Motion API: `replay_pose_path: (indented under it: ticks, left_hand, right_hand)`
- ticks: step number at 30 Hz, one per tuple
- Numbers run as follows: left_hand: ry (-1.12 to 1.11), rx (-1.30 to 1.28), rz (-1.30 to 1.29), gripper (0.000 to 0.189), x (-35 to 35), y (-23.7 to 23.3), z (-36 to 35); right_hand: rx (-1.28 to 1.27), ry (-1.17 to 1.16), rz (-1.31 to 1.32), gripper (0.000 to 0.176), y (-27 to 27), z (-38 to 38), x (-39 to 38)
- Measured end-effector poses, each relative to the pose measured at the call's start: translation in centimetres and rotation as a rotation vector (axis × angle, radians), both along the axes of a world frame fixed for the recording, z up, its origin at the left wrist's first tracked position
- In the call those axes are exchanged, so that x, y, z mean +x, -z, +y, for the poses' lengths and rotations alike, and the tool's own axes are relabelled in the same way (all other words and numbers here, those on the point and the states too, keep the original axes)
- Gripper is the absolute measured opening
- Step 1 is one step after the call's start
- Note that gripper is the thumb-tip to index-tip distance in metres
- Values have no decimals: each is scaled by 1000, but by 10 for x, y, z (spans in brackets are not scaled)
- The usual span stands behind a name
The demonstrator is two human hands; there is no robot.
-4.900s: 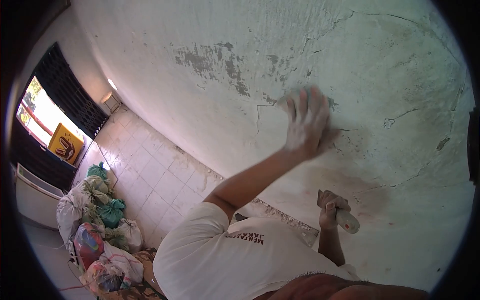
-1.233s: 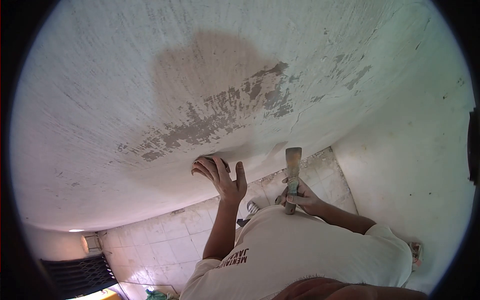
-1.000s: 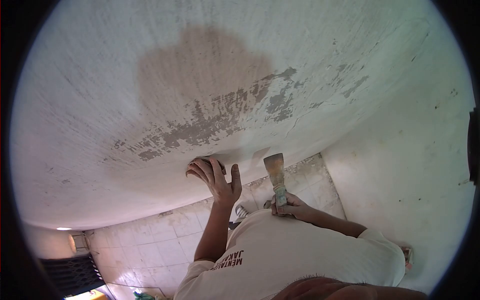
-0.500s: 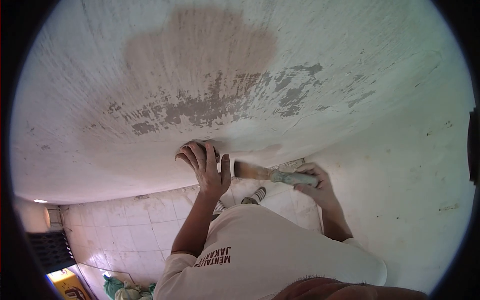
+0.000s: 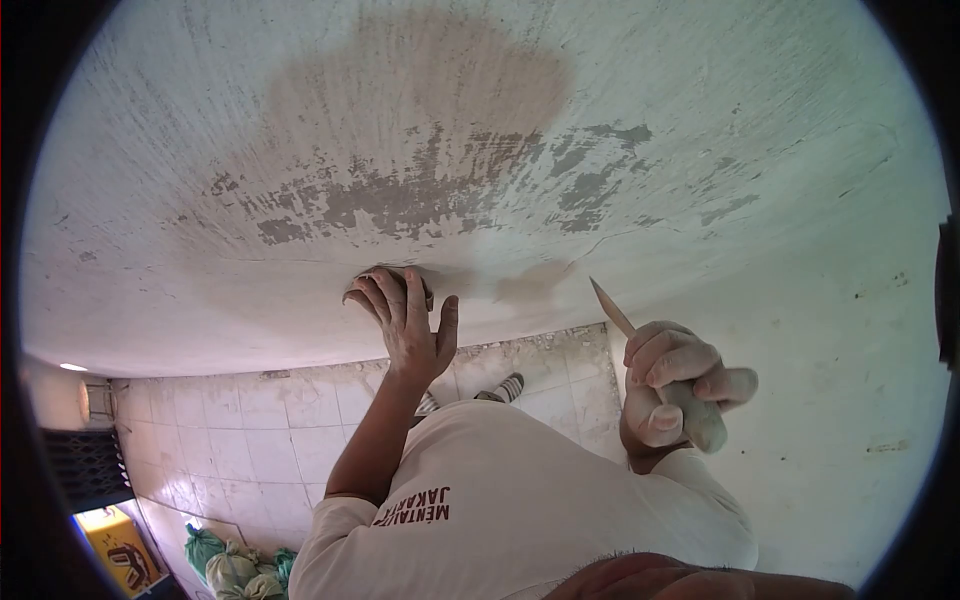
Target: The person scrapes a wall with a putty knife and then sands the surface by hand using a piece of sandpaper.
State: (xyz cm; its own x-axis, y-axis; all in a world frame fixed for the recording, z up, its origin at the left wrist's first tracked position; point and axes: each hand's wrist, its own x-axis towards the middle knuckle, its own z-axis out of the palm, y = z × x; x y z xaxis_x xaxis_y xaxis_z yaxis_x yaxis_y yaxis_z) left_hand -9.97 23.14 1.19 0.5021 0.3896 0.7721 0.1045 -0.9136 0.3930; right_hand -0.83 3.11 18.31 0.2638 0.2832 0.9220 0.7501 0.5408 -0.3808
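Note:
My left hand (image 5: 408, 325) presses against the wall (image 5: 270, 320), its fingers curled over a dark, flat piece that is mostly hidden under them. To the right, my right hand (image 5: 685, 375) is wrapped round the handle of a scraper (image 5: 612, 308), whose narrow-looking blade points up and left, a little off the wall. Above my left hand the wall has patchy grey bare spots (image 5: 400, 203) and a damp brown stain (image 5: 430, 75).
White floor tiles (image 5: 265, 430) run below the wall. Green and pale bags (image 5: 232, 570) lie at the lower left beside a yellow box (image 5: 118, 545) and a black crate-like object (image 5: 85, 470). A side wall (image 5: 830, 400) stands at the right.
My right hand has risen and moved right, turning the scraper so its blade points up. My left hand has shifted slightly up and left in view.

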Motion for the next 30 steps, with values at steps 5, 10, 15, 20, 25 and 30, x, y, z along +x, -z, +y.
replay_pose_path:
  ticks: [5,10,15,20,25,30]
  left_hand:
    - [-15,6,36,83,0,-1,-1]
    - [-41,-9,14,77,2,3,-2]
    - [-42,18,68,87,1,-2,-1]
    - [-53,2,22,79,4,3,-1]
    - [-34,5,62,85,0,0,-1]
    - [-42,16,84,90,0,0,0]
  right_hand:
    - [-77,-31,-104,43,3,13,19]
    - [-185,49,-203,35,2,23,29]
    - [-166,-64,-103,38,14,29,47]
    - [-134,-240,-68,44,-16,14,38]
    - [-233,-225,-4,44,-4,27,63]
    - [-200,-372,-135,39,-27,11,42]
